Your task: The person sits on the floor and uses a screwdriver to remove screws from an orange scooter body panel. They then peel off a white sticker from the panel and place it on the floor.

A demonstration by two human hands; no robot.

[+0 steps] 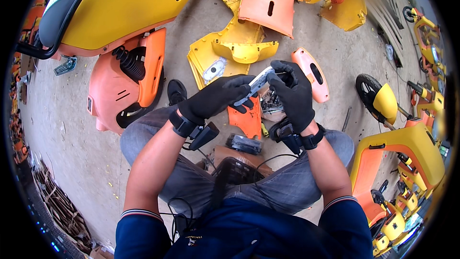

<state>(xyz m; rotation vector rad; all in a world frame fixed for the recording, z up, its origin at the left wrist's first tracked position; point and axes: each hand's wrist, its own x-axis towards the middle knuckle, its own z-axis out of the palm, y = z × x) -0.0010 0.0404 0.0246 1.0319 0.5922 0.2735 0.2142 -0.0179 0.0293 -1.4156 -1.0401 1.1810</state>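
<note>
Both my hands wear black gloves and meet in front of my knees over a thin, curved grey-white plastic part. My left hand is closed on its lower left end, thumb on top. At its upper right end, the curled fingers of my right hand pinch it; a small item between those fingers cannot be ruled out. Below the hands lies an orange panel, beside a box of small metal hardware that the right hand partly covers. A yellow-handled tool rests by the panel.
Yellow body panels and an orange panel lie ahead on the concrete floor. A yellow-orange scooter body stands at the left with its wheel cover. An oval orange piece sits right of my hands. More scooters crowd the right.
</note>
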